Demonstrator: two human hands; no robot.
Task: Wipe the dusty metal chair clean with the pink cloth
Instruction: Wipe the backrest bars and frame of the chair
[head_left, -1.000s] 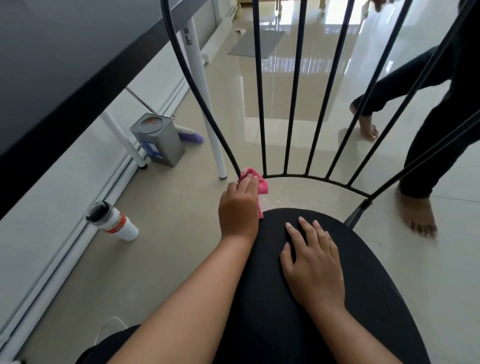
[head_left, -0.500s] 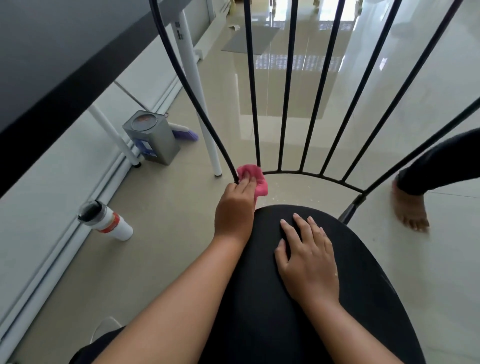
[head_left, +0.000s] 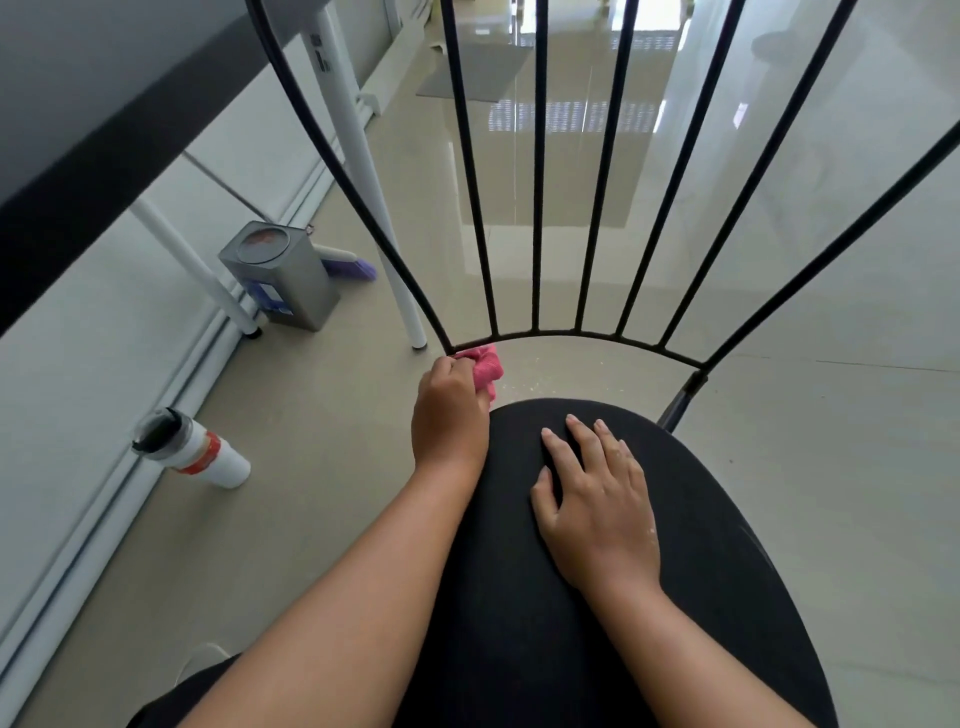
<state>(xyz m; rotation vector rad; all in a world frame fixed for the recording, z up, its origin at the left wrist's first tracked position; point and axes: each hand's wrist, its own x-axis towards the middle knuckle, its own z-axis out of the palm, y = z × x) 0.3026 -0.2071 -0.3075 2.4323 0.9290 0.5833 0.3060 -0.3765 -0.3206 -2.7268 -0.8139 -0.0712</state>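
The black metal chair has a round dark seat (head_left: 571, 597) and a back of thin upright bars joined by a curved lower rail (head_left: 576, 332). My left hand (head_left: 449, 415) is shut on the bunched pink cloth (head_left: 485, 366), pressing it against the left end of that rail, where the outer bar meets it. My right hand (head_left: 597, 493) lies flat on the seat, fingers spread, holding nothing. Pale specks lie on the floor behind the seat.
A dark tabletop (head_left: 78, 130) on white legs (head_left: 363, 171) stands to the left. Under it sit a square metal tin (head_left: 283, 273), a purple brush (head_left: 353, 265) and a white bottle (head_left: 192, 449) lying on the glossy tile floor.
The cloth in my left hand slid slightly left along the rail towards the outer bar. The other person's legs left the view at right. My right hand stayed on the seat.
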